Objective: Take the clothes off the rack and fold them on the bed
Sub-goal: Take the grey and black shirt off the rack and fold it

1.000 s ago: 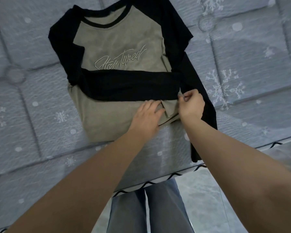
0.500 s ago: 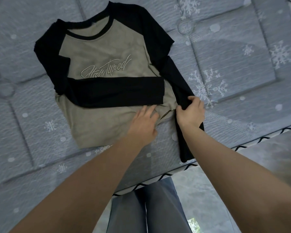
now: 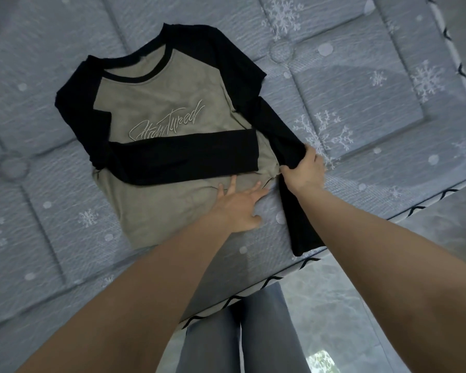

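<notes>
The scene is dimly and evenly lit; soft shadows are cast beneath the forearms, and wide-angle bending is seen at the edges.

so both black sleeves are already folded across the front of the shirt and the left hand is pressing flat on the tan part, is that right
Not quite. Only one black sleeve lies folded across the front of the shirt. The other sleeve trails toward the edge of the bed, gripped by the right hand, as the head view shows. The left hand does press flat on the tan part.
</notes>
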